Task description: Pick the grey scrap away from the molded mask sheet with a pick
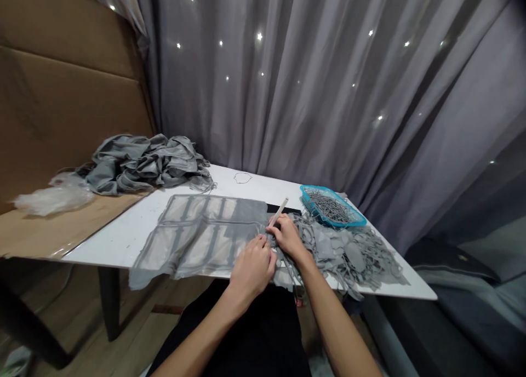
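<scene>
A sheer grey fabric piece (pixel 201 234) with darker bands lies flat over the front of the white table. My left hand (pixel 255 261) presses on its right end, fingers bent and close together; whether they pinch the fabric is hidden. Beside it, my right hand (pixel 286 234) is closed around a thin white stick-like tool (pixel 279 211), which points up and away. The tool's lower end is hidden by the fingers at the fabric's right edge. Grey straps and scraps (pixel 353 256) lie just right of my right hand.
A blue basket (pixel 361 221) of thin grey cords stands at the back right. Crumpled grey fabric (pixel 143 163) is heaped at the back left, near clear plastic (pixel 57 195) and cardboard (pixel 74 92). A thin loop (pixel 243 178) lies near the grey curtain (pixel 255 92).
</scene>
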`<action>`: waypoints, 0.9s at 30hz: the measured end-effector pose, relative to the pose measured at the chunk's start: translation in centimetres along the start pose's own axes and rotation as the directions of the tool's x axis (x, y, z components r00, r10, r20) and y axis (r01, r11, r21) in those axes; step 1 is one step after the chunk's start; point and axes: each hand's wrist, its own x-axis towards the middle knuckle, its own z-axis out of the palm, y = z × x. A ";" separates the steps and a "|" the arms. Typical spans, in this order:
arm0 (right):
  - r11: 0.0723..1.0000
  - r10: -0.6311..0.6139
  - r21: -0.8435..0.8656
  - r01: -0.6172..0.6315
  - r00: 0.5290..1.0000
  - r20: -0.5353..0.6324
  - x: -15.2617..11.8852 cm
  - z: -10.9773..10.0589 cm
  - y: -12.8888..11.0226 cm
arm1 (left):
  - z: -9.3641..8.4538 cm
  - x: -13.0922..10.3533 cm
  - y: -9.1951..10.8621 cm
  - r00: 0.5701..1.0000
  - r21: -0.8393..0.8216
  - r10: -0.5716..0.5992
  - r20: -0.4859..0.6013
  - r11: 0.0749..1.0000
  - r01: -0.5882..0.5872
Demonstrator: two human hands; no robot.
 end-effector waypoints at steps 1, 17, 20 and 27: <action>0.999 0.010 0.035 -0.010 1.000 -0.003 0.0 0.0 0.1 | 0.0 0.0 0.0 1.000 0.000 0.000 -0.001 1.000 0.000; 0.849 0.014 0.512 -0.129 0.975 0.223 -0.1 -3.0 -1.2 | -0.3 0.0 0.0 1.000 0.015 0.001 0.025 1.000 -0.002; 0.798 0.034 0.586 -0.140 0.982 0.187 -0.2 -3.7 -1.7 | -0.3 0.0 -0.1 0.999 0.008 0.006 0.033 1.000 -0.006; 0.816 0.051 0.561 -0.138 0.984 0.168 -0.4 -5.2 -2.0 | -0.2 -0.1 -0.2 0.999 -0.057 0.019 0.037 0.998 -0.017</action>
